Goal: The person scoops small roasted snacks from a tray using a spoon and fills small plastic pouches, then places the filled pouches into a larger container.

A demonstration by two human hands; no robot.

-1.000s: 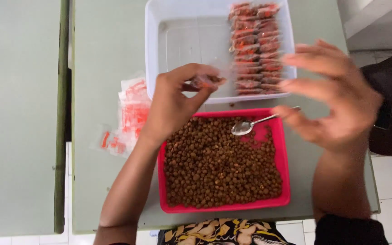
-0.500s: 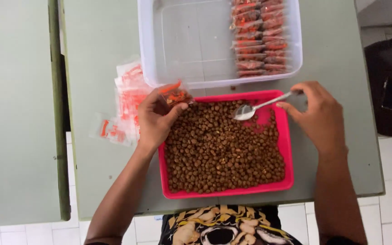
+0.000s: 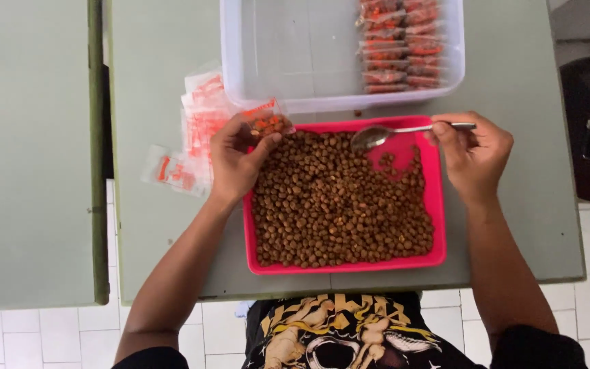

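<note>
The left hand (image 3: 235, 158) is pinching a small bag (image 3: 265, 121), seemingly open; the right hand (image 3: 474, 152) is gripping a spoon (image 3: 404, 131) over the pellets (image 3: 339, 205).

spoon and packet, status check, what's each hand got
Left hand pinching a small packet at the pink tray corner. Right hand gripping spoon, bowl over pellets. Nothing in the way.

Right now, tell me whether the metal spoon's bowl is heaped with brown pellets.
No: the metal spoon in the right hand shows an empty bowl above the pink tray.
</note>
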